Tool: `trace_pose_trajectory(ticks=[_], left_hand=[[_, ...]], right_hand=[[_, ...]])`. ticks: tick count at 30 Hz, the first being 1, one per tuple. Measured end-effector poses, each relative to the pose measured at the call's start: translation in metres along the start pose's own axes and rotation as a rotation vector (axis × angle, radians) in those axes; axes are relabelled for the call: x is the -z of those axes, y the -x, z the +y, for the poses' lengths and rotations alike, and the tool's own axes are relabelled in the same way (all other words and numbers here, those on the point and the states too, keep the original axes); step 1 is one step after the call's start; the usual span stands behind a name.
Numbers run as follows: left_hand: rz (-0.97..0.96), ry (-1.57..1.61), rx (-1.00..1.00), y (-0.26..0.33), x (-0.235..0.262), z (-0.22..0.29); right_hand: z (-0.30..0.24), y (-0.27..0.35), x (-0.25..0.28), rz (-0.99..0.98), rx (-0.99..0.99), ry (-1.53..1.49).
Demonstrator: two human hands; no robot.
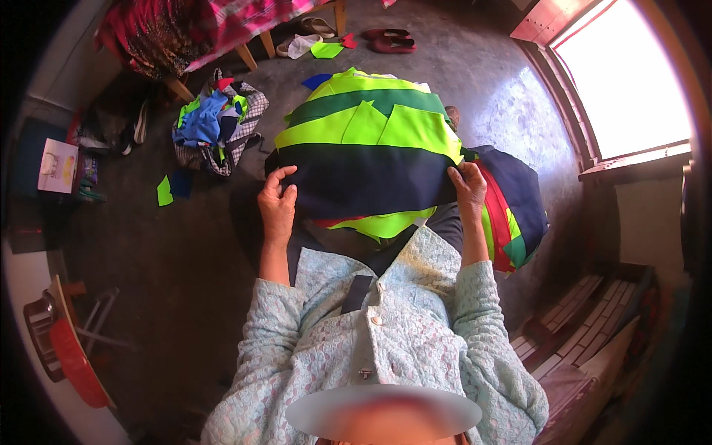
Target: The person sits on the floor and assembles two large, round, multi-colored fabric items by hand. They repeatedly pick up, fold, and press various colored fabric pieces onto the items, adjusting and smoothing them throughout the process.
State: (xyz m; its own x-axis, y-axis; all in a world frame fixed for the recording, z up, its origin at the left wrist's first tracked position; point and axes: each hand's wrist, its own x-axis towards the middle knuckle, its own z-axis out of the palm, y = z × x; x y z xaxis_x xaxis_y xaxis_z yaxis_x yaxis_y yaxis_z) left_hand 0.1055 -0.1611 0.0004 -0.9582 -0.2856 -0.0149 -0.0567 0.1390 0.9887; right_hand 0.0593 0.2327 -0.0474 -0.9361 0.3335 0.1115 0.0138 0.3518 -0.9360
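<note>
A wide navy cloth piece (363, 178) lies across my lap, over a rounded stack of layered fabric in neon yellow (423, 124) and green (326, 110). At its left end is my left hand (277, 208), thumb and forefinger apart and slightly curled beside the edge. No cloth shows between those fingertips. My right hand (469, 191) pinches the upper right corner of the navy piece between thumb and fingers. Beneath the navy cloth, neon yellow and red fabric (334, 222) sticks out toward me.
To the right sits a bundle of navy, red, yellow and green fabric (512, 200). A checked bag (252, 111) of cloth scraps stands on the floor at left, near a loose yellow scrap (165, 190). Dark red shoes (391, 42) lie at the back; a bright opening (630, 81) is at right.
</note>
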Motion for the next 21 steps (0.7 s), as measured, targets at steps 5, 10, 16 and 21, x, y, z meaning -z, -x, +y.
trace_pose_trajectory(ticks=[5,10,16,21], left_hand=[[0.124,-0.514,-0.377,-0.003,-0.009,-0.006],[0.151,-0.763,-0.623,0.002,-0.033,0.047],[-0.190,-0.961,-0.787,-0.009,-0.100,0.042],[-0.202,-1.174,-0.761,-0.008,-0.108,0.029]], right_hand=[[-0.026,0.009,-0.006,0.206,0.236,0.295],[-0.075,0.033,-0.022,0.141,0.562,0.566],[-0.061,0.048,-0.048,-0.174,0.535,0.634],[-0.057,0.048,-0.043,-0.218,0.525,0.593]])
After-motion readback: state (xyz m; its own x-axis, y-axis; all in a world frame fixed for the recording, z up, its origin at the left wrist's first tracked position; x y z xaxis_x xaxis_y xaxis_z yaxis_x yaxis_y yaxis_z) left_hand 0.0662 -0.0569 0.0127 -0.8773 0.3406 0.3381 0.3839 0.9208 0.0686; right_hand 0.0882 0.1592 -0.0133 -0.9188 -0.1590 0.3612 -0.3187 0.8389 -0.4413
